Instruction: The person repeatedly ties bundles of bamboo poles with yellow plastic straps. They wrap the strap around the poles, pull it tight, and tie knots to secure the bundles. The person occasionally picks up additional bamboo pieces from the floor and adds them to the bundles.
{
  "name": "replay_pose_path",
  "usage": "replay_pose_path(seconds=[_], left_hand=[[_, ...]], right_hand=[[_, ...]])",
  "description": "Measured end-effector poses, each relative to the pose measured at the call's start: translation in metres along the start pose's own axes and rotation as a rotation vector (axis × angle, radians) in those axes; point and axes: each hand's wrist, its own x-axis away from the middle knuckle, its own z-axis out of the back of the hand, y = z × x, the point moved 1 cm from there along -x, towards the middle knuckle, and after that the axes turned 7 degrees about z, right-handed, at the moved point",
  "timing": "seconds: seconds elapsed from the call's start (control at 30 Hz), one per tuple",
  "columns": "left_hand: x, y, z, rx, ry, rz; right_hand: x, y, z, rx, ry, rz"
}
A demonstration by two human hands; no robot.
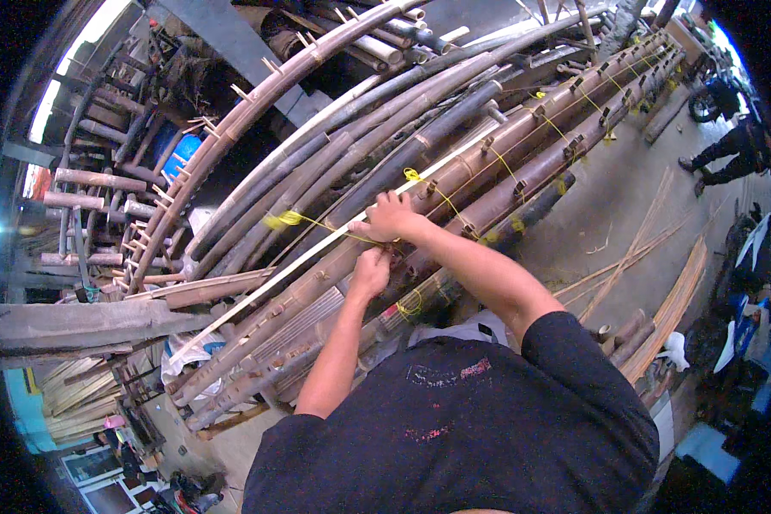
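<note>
Two bare hands work close together at the middle of the frame, above the dark shirt that fills the bottom. Left hand, the lower one, has its fingers curled in; whether they are clamped on anything I cannot tell. Right hand lies just above it, fingers bent over a long pale strip and thumb reaching leftward; its grip is unclear too. Yellow cord runs from a loose bunch left of centre to the hands. Beside the strip, a thick brown bamboo pole slants toward the upper right, with more yellow lines crossing it. Farther off, a curved pole with pegs arcs through the upper left, near a blue container; a person in dark clothing stands at upper right.
</note>
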Motion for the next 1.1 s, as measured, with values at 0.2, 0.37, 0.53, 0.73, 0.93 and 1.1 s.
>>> replay_pose_path(seconds=[0.2,0.37,0.53,0.73,0.93,1.1], left_hand=[[-0.01,-0.046,-0.016,-0.102,0.303,-0.278],[0.005,0.005,-0.006,0.187,0.247,-0.028],[-0.063,0.082,0.062,0.308,0.401,-0.213],[-0.177,-0.057,0.035,-0.733,0.334,-0.184],[-0.191,-0.053,0.049,-0.662,0.106,0.041],[-0.223,0.036,0.034,-0.326,0.18,-0.099]], right_hand=[[0.082,-0.042,0.038,-0.957,0.13,0.547],[0.161,-0.033,-0.041,-0.573,0.134,0.474],[0.168,-0.017,-0.039,-0.48,0.068,0.506],[0.193,0.004,0.02,-1.076,0.038,0.137],[0.283,0.136,0.039,-2.486,1.099,-0.569],[0.308,0.172,-0.032,-1.093,0.401,-0.659]])
